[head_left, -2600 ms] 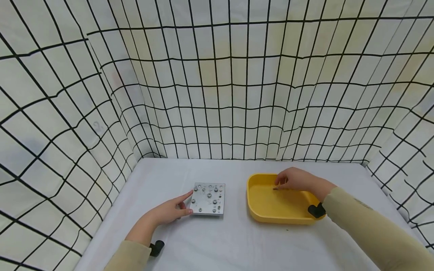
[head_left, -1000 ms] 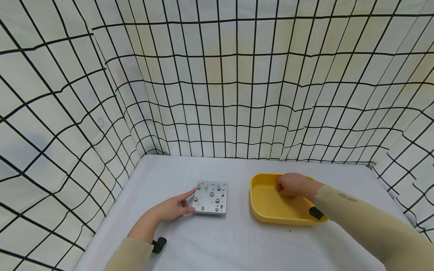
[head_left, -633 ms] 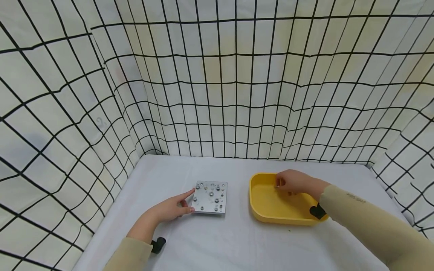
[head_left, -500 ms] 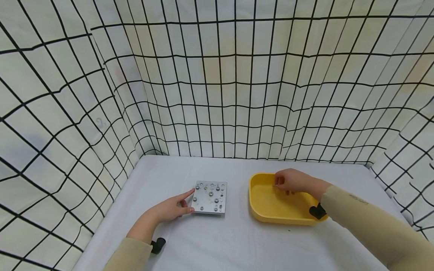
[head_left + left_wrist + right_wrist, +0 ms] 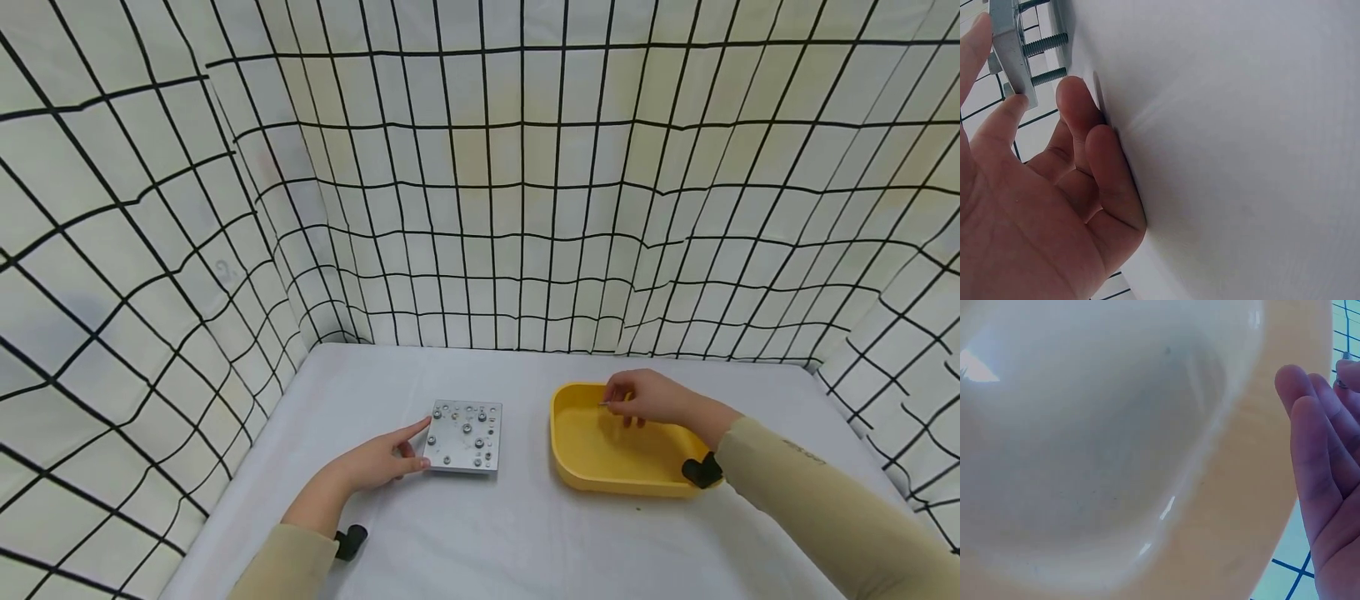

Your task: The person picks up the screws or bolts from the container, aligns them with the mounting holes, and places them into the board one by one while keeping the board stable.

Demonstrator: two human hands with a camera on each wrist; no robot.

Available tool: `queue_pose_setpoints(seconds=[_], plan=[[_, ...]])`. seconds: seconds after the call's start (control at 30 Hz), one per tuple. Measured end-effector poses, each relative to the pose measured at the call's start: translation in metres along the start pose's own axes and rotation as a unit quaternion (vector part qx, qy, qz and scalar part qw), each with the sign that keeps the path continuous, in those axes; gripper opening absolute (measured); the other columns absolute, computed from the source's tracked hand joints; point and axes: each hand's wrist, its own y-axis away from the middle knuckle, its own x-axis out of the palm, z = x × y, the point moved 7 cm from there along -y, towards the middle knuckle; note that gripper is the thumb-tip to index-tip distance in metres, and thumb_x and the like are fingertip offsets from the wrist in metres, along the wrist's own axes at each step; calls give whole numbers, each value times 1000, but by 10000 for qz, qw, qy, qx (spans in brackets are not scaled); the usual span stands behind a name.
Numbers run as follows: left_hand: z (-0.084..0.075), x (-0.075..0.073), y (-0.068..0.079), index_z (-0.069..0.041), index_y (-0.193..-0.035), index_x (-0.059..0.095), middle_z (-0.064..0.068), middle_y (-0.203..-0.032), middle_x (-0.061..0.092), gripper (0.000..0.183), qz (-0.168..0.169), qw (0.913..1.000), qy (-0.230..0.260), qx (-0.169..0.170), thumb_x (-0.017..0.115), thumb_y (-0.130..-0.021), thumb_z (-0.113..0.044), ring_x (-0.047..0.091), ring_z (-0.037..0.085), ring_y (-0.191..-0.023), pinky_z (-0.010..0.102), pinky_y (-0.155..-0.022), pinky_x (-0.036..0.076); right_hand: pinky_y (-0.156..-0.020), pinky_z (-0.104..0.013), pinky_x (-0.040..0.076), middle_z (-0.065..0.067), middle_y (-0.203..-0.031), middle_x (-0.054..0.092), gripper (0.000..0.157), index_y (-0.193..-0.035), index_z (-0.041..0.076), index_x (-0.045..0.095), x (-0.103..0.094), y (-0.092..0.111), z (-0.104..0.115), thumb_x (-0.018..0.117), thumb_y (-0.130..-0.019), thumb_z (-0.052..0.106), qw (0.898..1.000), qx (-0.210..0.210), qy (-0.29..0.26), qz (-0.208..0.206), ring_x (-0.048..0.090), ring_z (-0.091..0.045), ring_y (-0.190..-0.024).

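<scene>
A square silver metal plate [image 5: 453,446] with several bolts and small screws in it lies left of centre. Threaded shanks [image 5: 1045,44] stick out beneath it in the left wrist view. My left hand [image 5: 371,465] touches its left edge with thumb and index finger extended and spread, the other fingers bent down by the cloth. Over the far part of a yellow tray [image 5: 626,486], my right hand [image 5: 651,397] pinches a small metal screw [image 5: 603,404] between thumb and fingertips. In the right wrist view the screw [image 5: 1346,357] shows only partly, at the right edge.
White cloth [image 5: 517,533] covers the table. White walls with a black grid [image 5: 480,208] close off the back and both sides. A tiny dark speck [image 5: 638,509] lies on the cloth before the tray. A black wrist camera [image 5: 702,470] sits at the tray's right end.
My right hand was down in the tray a second ago; it has risen toward the back rim, and a small screw now shows at its fingertips. The left hand and plate stay put.
</scene>
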Motion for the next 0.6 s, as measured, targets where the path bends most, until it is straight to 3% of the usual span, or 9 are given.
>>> queue_pose_setpoints(seconds=[0.6], plan=[[3,0,-3,-30,-154,38,0,-95,54,80,6,9999,-54,87,75,-85,-48,52,16,-74,34,-69,39,-67,-36,56,-16,-100,66,18,-112,4,65,0,-7,23,64,-98,15,9982,-150,-558,-177,66,-22,-78]])
